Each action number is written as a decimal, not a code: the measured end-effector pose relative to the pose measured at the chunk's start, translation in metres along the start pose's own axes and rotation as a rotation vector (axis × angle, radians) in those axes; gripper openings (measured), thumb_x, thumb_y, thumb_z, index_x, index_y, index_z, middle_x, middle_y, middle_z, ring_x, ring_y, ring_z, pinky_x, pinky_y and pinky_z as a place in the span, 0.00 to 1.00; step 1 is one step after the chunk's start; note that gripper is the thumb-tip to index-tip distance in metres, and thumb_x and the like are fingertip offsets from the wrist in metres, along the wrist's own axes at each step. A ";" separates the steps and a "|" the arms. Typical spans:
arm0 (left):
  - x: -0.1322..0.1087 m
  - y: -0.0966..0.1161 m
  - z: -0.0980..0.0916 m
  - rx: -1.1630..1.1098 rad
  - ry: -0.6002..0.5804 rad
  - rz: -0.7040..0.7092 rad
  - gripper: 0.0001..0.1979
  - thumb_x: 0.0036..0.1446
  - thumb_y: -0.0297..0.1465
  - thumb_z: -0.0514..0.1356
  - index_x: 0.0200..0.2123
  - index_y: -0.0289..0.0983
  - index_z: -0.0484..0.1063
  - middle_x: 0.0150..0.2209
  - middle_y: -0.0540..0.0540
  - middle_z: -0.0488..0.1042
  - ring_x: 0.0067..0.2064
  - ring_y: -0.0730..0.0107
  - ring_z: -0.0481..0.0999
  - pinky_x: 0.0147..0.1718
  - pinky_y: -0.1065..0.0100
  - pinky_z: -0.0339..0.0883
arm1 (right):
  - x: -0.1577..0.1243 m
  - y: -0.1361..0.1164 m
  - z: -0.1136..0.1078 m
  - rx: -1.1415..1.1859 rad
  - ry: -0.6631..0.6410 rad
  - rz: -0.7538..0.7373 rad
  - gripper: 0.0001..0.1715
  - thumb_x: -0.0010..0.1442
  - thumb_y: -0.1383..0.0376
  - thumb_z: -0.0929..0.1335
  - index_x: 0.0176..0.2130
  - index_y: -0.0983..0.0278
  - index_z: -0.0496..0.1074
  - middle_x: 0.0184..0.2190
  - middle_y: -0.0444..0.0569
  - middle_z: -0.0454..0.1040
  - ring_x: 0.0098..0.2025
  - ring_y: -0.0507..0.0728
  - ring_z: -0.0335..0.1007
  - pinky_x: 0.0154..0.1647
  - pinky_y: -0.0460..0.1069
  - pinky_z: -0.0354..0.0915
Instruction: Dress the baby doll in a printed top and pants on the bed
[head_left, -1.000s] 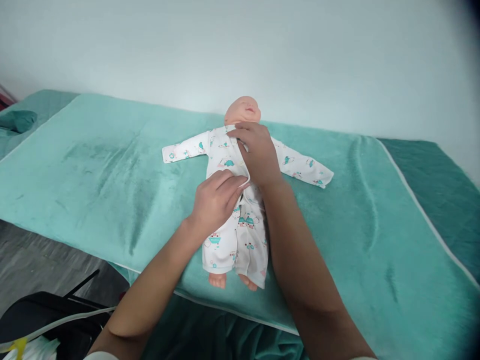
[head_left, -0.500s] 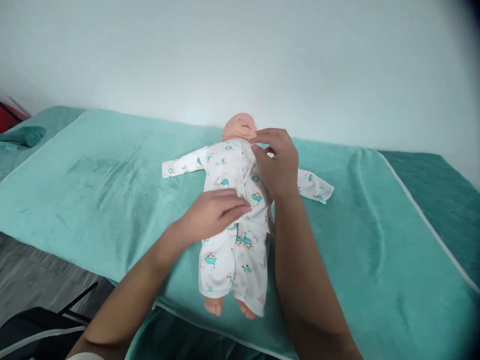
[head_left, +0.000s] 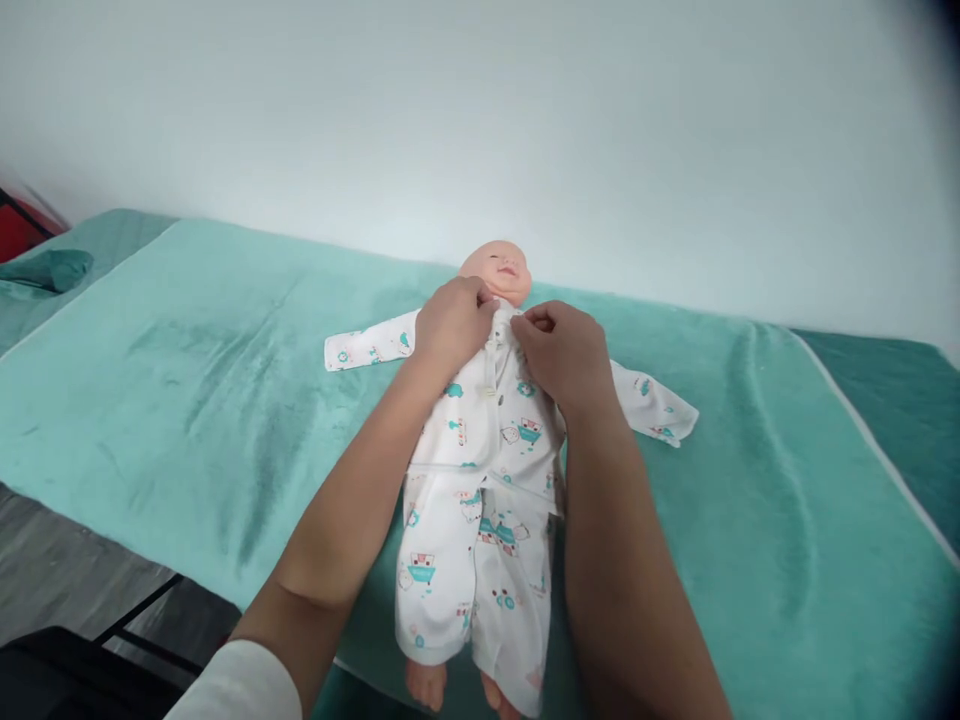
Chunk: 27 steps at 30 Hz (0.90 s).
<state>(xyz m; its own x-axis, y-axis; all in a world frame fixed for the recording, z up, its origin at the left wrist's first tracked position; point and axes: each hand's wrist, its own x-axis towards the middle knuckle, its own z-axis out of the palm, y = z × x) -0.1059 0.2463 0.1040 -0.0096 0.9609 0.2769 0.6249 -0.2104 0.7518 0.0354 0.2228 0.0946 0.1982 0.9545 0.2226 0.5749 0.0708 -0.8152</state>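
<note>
A baby doll lies on its back, its head toward the wall and bare feet toward me. It wears a white printed shirt with long sleeves spread out, and matching trousers. My left hand pinches one side of the shirt's front edge just below the chin. Across from it, my right hand pinches the other edge at the collar. Small fasteners show down the middle of the shirt front. The fingertips partly hide the collar.
The doll rests on a green cloth with pale piping, spread over a bed. A white wall rises behind it. At the lower left are a black object and grey floor; something red stands at the far left.
My left hand has moved up from the doll's belly to the collar. My right hand has come slightly down, and both now grip the shirt's edges. The view has shifted a little.
</note>
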 end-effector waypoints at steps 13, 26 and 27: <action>-0.014 0.009 0.009 -0.548 0.013 -0.157 0.09 0.64 0.25 0.59 0.29 0.37 0.70 0.24 0.53 0.70 0.25 0.76 0.70 0.30 0.71 0.66 | 0.001 0.014 0.017 0.566 -0.024 -0.022 0.07 0.58 0.58 0.72 0.34 0.59 0.73 0.33 0.45 0.78 0.35 0.57 0.74 0.39 0.55 0.73; -0.017 0.012 0.002 -0.671 -0.114 -0.213 0.10 0.67 0.25 0.60 0.30 0.36 0.70 0.26 0.52 0.73 0.25 0.79 0.71 0.29 0.73 0.68 | -0.001 0.020 0.018 0.589 -0.017 -0.010 0.09 0.59 0.56 0.71 0.36 0.58 0.74 0.34 0.47 0.79 0.37 0.59 0.78 0.40 0.56 0.75; -0.017 0.012 0.002 -0.676 -0.108 -0.211 0.09 0.66 0.24 0.60 0.31 0.36 0.70 0.26 0.52 0.73 0.25 0.80 0.71 0.29 0.74 0.68 | -0.002 0.019 0.018 0.596 -0.013 -0.013 0.08 0.59 0.56 0.72 0.36 0.58 0.74 0.34 0.47 0.80 0.37 0.59 0.78 0.41 0.57 0.76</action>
<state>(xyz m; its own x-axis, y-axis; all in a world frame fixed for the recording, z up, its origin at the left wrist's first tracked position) -0.0965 0.2281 0.1074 0.0224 0.9985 0.0503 -0.0021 -0.0503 0.9987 0.0313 0.2277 0.0691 0.1824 0.9556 0.2313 0.0318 0.2294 -0.9728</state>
